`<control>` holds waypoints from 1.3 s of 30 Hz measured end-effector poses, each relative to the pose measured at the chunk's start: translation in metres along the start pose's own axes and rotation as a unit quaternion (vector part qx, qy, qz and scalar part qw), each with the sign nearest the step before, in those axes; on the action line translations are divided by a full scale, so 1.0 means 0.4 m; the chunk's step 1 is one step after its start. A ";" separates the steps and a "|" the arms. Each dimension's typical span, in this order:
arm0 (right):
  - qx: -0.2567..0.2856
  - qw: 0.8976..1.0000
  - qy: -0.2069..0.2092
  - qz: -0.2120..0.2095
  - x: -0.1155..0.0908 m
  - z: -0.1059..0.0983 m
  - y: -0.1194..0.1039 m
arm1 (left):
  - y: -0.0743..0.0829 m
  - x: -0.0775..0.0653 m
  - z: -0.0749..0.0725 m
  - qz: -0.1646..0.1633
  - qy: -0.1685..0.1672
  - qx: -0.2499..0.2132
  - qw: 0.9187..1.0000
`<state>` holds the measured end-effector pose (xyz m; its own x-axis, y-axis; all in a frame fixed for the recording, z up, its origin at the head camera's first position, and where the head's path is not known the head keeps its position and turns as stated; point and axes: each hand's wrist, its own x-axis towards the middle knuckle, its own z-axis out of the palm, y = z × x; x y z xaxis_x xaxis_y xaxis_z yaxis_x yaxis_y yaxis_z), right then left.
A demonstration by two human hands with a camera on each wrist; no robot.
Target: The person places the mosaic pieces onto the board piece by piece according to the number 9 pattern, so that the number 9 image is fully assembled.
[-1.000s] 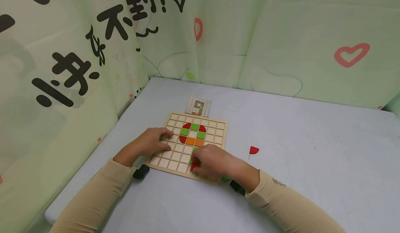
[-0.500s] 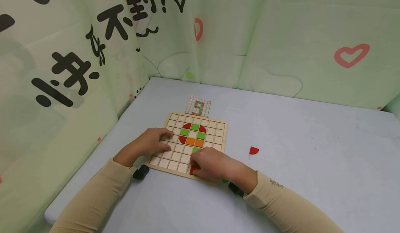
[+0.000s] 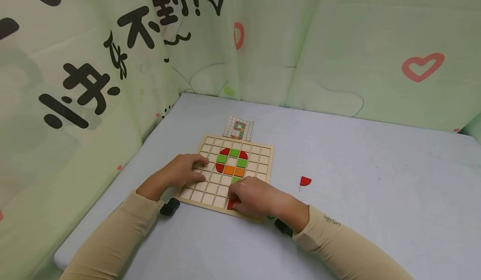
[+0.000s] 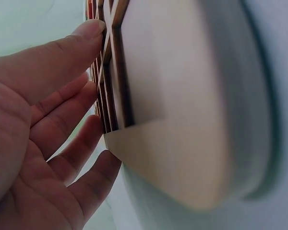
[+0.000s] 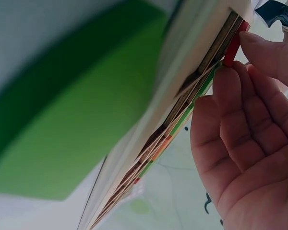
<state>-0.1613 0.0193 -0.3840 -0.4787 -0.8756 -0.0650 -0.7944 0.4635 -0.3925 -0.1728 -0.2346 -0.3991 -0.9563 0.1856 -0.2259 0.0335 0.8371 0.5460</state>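
Note:
A wooden grid board (image 3: pixel 213 187) lies on the table, with red, green and orange tiles set in several of its squares. My right hand (image 3: pixel 253 194) is over the near part of the board and pinches a red tile (image 5: pixel 234 45) between thumb and fingers. In the head view, only the left part of that tile shows beside the fingers. At the board's left side, my left hand (image 3: pixel 182 171) rests with loosely spread fingers. Its fingertips touch the board's surface and edge in the left wrist view, and nothing is held there.
A printed pattern card (image 3: pixel 227 129) stands against or lies just behind the board's far edge. To the right, a red quarter-circle tile (image 3: pixel 305 181) is on the table. Close to the right wrist camera, a green tile (image 5: pixel 86 115) lies beside the board.
My right hand has shifted slightly left, and the red tile has moved a little toward the board's near edge with it. My left hand has stayed where it was.

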 end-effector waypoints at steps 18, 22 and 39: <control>0.000 1.000 0.004 -0.007 0.007 0.000 0.002 | 0.002 -0.001 -0.002 0.011 0.001 0.002 1.000; -0.005 1.000 0.001 -0.005 0.011 0.001 0.003 | 0.002 0.000 -0.002 0.009 0.000 0.003 1.000; -0.035 0.999 0.004 0.021 0.015 0.003 -0.004 | 0.003 0.001 -0.002 0.004 0.000 0.004 1.000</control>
<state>-0.1623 0.0131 -0.3849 -0.5159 -0.8536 -0.0722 -0.7969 0.5092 -0.3252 -0.1734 -0.2340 -0.3980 -0.9562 0.1921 -0.2211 0.0435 0.8397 0.5413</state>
